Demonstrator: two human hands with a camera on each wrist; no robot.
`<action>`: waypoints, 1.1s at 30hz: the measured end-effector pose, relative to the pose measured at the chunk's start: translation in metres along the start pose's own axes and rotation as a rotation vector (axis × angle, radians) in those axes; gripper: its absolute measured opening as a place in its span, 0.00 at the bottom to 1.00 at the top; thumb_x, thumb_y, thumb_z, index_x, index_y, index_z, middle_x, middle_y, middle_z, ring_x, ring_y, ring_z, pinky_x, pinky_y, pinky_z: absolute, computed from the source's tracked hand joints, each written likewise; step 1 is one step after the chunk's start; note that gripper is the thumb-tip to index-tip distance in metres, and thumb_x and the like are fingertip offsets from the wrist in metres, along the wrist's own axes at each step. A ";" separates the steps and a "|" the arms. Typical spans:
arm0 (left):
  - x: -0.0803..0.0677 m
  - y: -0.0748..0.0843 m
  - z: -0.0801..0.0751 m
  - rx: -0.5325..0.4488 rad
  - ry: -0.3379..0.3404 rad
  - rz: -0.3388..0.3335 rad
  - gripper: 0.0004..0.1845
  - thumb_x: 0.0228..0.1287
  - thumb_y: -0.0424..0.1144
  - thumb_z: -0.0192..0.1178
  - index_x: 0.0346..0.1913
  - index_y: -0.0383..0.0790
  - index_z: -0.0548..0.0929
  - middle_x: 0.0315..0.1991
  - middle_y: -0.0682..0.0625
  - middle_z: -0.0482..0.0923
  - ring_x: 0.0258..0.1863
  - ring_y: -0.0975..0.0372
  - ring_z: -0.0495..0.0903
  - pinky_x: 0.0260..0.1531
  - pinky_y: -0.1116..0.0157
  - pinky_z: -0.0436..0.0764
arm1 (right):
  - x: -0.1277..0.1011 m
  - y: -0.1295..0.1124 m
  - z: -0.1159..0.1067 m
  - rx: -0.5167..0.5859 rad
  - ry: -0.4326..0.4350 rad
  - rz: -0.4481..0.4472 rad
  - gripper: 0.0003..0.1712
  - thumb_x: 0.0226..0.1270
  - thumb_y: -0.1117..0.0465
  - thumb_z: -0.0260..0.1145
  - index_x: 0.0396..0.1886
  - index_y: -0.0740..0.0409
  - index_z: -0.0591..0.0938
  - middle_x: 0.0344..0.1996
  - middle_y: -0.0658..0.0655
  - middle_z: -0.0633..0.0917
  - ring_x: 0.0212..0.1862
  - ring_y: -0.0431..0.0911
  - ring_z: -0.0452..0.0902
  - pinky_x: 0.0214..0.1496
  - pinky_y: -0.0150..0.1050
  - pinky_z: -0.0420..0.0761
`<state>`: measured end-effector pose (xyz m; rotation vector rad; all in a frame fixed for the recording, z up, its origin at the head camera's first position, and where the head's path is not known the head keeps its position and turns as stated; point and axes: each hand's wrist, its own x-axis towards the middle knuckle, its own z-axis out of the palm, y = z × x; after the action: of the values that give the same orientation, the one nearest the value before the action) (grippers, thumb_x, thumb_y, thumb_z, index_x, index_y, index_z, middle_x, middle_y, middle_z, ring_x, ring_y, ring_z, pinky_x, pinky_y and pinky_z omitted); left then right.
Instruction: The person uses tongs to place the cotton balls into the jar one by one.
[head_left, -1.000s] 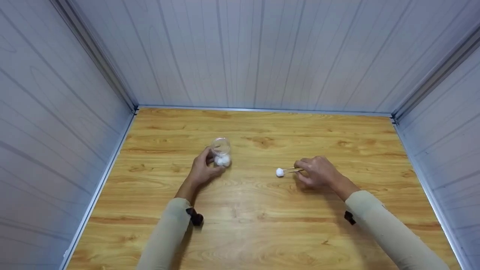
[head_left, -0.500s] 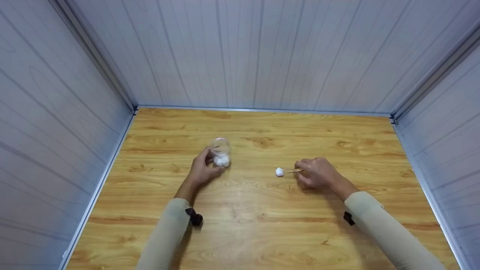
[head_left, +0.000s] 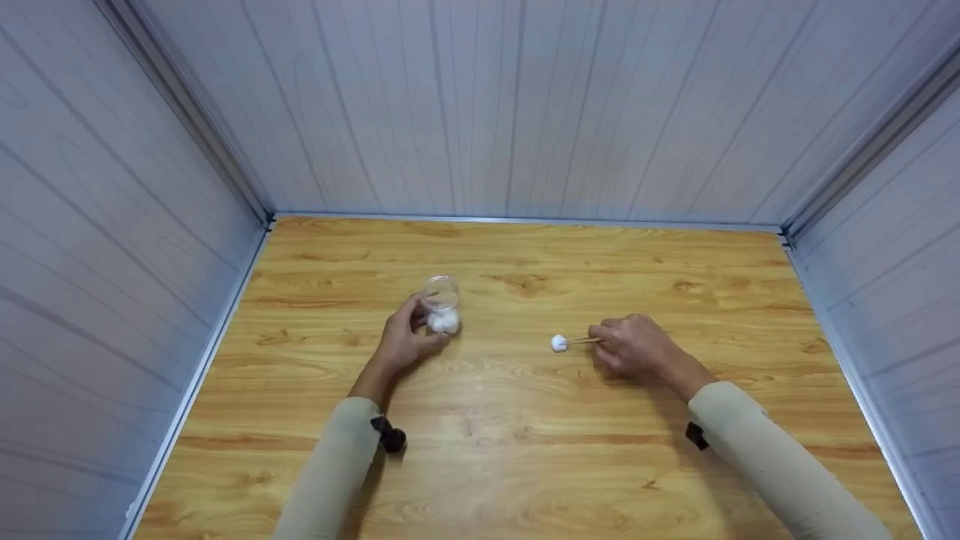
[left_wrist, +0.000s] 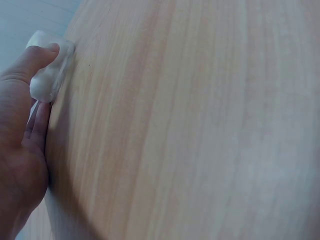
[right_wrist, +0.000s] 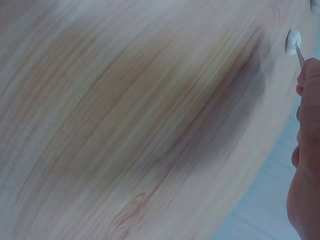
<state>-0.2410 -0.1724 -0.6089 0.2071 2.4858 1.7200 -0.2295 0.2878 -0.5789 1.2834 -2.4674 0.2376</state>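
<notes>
My left hand (head_left: 403, 346) holds a clear plastic cup (head_left: 441, 291) upright on the table, thumb on the near side and fingers round the far side. Several white cotton balls (head_left: 443, 322) lie in its bottom. In the left wrist view the thumb presses the wall of the cup (left_wrist: 45, 82). To the right, my right hand (head_left: 636, 346) pinches a pair of thin tweezers (head_left: 585, 340), pointing left. Their tips meet a single cotton ball (head_left: 559, 343) that sits on the table. The right wrist view also has this cotton ball (right_wrist: 294, 41) at the tweezer tips.
The wood-grain table (head_left: 480, 450) is bounded by a pale panel wall (head_left: 480, 112) at the back and by more panels on the left and right. Dark wrist cameras (head_left: 390, 436) hang from both sleeves.
The prongs of the tweezers have drawn closer together at the single cotton ball. Both hands and the cup stay almost in the same place.
</notes>
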 end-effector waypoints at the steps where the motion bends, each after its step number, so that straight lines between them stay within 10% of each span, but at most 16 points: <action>1: 0.000 0.000 0.000 -0.002 0.000 0.000 0.46 0.64 0.28 0.80 0.84 0.40 0.72 0.69 0.35 0.80 0.76 0.43 0.79 0.84 0.47 0.79 | 0.000 0.000 0.000 0.000 0.010 -0.006 0.08 0.67 0.62 0.78 0.36 0.52 0.84 0.21 0.51 0.84 0.18 0.38 0.64 0.17 0.36 0.69; 21: 0.000 0.000 0.001 -0.022 0.000 0.033 0.45 0.62 0.26 0.80 0.82 0.42 0.74 0.65 0.38 0.81 0.73 0.45 0.81 0.82 0.48 0.80 | -0.001 -0.001 -0.001 0.017 0.036 -0.002 0.10 0.63 0.66 0.77 0.35 0.54 0.82 0.20 0.51 0.82 0.21 0.34 0.54 0.19 0.31 0.60; 33: 0.000 -0.002 0.000 -0.030 -0.008 0.035 0.46 0.63 0.26 0.80 0.83 0.42 0.73 0.69 0.37 0.80 0.74 0.45 0.80 0.83 0.47 0.79 | 0.011 0.005 -0.015 0.027 0.195 -0.018 0.12 0.58 0.70 0.80 0.38 0.56 0.86 0.22 0.53 0.88 0.18 0.32 0.59 0.17 0.29 0.63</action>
<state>-0.2414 -0.1731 -0.6103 0.2557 2.4641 1.7648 -0.2360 0.2867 -0.5610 1.2303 -2.2948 0.3745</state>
